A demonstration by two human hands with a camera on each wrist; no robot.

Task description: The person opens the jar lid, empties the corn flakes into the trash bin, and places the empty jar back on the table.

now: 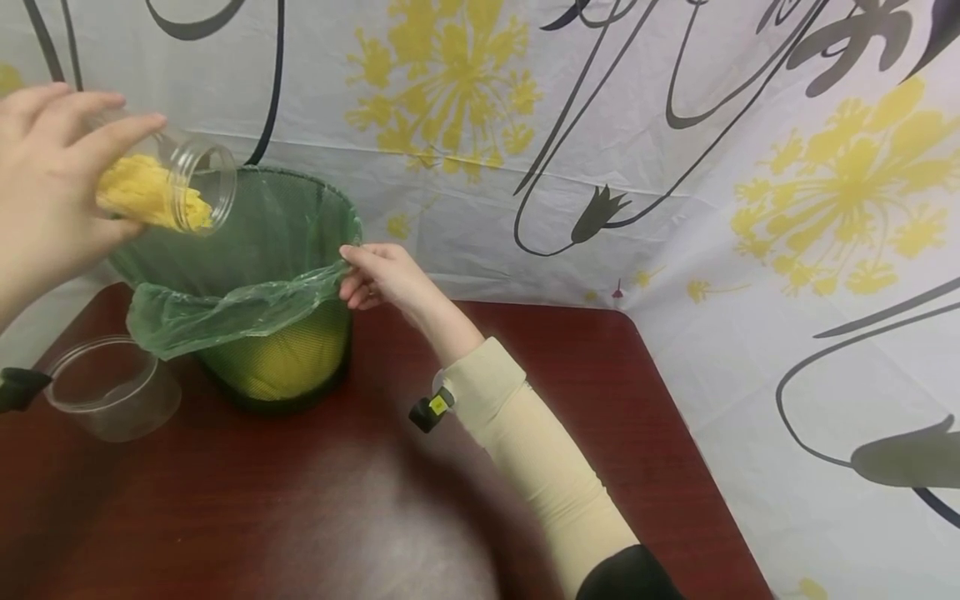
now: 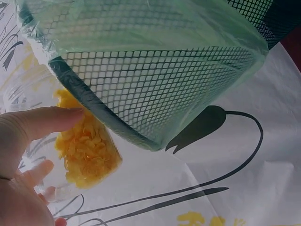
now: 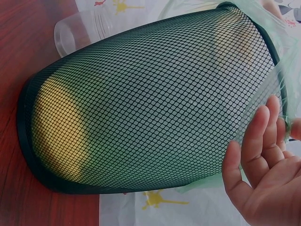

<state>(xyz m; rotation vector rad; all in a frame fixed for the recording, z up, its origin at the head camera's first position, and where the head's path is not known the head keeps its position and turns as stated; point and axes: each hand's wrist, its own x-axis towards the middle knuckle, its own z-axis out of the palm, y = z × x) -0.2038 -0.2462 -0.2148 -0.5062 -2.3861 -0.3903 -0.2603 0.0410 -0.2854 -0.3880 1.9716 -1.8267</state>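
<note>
My left hand (image 1: 56,179) grips a clear jar (image 1: 161,187) part-filled with yellow flakes. The jar lies tipped on its side above a dark mesh wastebasket (image 1: 300,358), its uncovered mouth facing right; flakes (image 2: 89,150) sit inside it in the left wrist view. A translucent green bag (image 1: 225,312) lines the basket and folds over its rim. At the rim's right side, my right hand (image 1: 386,279) pinches the bag's edge between thumb and finger, the other fingers loosely bent. Yellow material shows through the mesh at the basket's bottom (image 3: 61,132).
A clear round plastic tub (image 1: 112,392) without a lid stands on the dark red table (image 1: 300,500), left of the basket. Patterned white cloth (image 1: 480,225) hangs behind the table and along its right side.
</note>
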